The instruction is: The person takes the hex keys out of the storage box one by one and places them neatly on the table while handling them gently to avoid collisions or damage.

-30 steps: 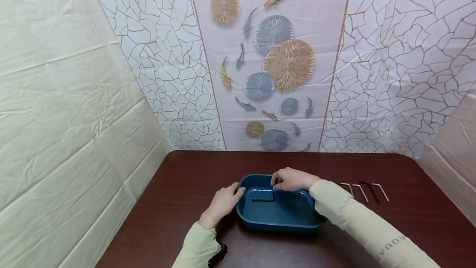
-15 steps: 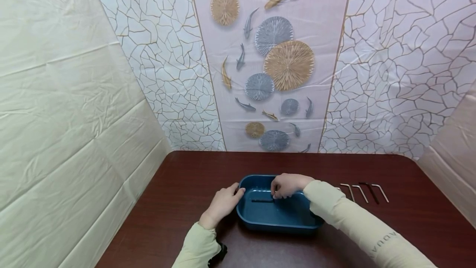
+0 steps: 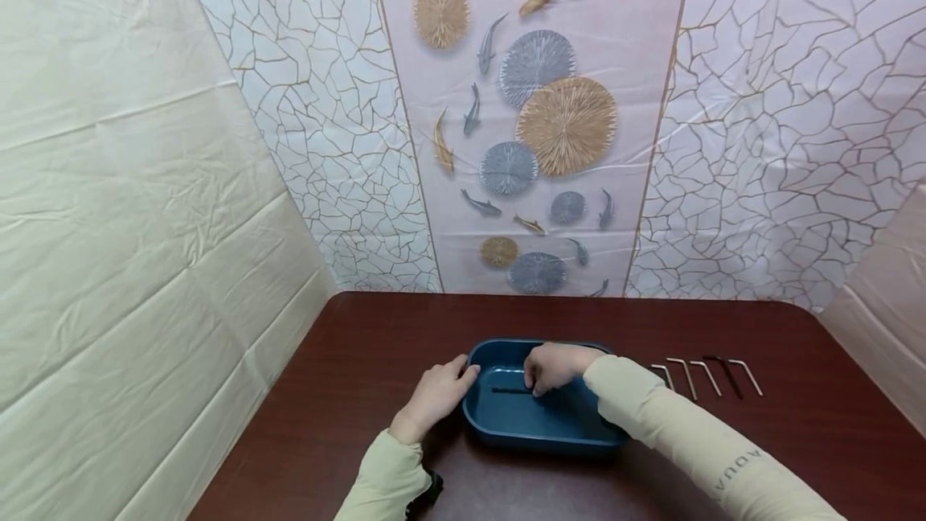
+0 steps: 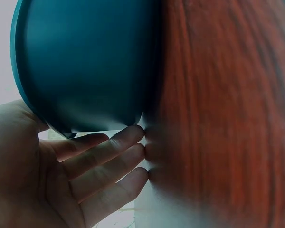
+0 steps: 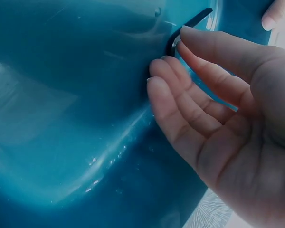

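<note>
A black hex key (image 3: 510,390) lies in the blue tray (image 3: 538,438), its long arm pointing left. My right hand (image 3: 555,367) reaches over the far wall into the tray. In the right wrist view, its thumb and index finger (image 5: 202,52) pinch the hex key (image 5: 195,21) near the bend; the short arm is mostly hidden behind the fingers. My left hand (image 3: 436,394) holds the tray's left end, with the thumb over the rim. From the left wrist view, its other fingers (image 4: 107,156) spread below the tray's outer wall (image 4: 90,66), tips close to the table.
Several more hex keys (image 3: 707,378), silver ones and a black one, lie in a row on the dark red table (image 3: 391,328) right of the tray, partly behind the right sleeve (image 3: 673,424). A patterned cloth (image 3: 564,127) hangs behind the table.
My right hand has come down from the tray's far rim onto the bent end of the black hex key. The left hand stays on the tray's end.
</note>
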A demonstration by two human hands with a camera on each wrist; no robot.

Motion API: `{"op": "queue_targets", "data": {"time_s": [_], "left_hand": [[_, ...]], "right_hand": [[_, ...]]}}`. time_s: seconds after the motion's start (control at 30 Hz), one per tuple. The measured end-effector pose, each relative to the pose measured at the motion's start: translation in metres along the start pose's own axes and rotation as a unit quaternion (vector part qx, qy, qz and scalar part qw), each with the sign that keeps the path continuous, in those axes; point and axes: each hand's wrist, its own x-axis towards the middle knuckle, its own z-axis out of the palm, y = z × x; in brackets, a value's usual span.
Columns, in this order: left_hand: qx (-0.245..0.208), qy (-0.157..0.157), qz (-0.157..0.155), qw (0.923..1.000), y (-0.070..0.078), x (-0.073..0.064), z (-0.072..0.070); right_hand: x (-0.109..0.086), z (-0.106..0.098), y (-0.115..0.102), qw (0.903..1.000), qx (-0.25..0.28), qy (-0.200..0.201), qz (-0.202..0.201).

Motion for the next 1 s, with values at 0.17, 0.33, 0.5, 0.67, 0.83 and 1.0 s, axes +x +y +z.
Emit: {"op": "queue_targets", "data": {"time_s": [0.17, 0.33, 0.5, 0.67, 0.83, 1.0], "left_hand": [[-0.006, -0.001, 0.000, 1.0000, -0.001, 0.000, -0.001], [-0.007, 0.001, 0.005, 1.0000, -0.003, 0.001, 0.000], [-0.004, 0.000, 0.003, 1.0000, -0.005, 0.001, 0.002], [0.003, -0.002, -0.001, 1.0000, -0.006, 0.001, 0.004], [0.005, -0.002, -0.004, 1.0000, -0.004, 0.002, 0.003], [0.004, -0.002, -0.005, 1.0000, -0.001, 0.002, -0.001]], "right_hand": [[0.001, 0.000, -0.001, 0.9999, -0.005, 0.008, -0.005], [0.002, 0.003, 0.002, 0.9998, -0.003, 0.019, -0.010], [0.004, 0.006, 0.005, 0.9990, -0.004, 0.030, -0.032], [0.007, 0.008, 0.008, 0.9980, -0.008, 0.036, -0.051], [0.010, 0.009, 0.007, 0.9984, -0.005, 0.035, -0.045], [0.012, 0.009, 0.007, 0.9987, 0.000, 0.039, -0.034]]}}
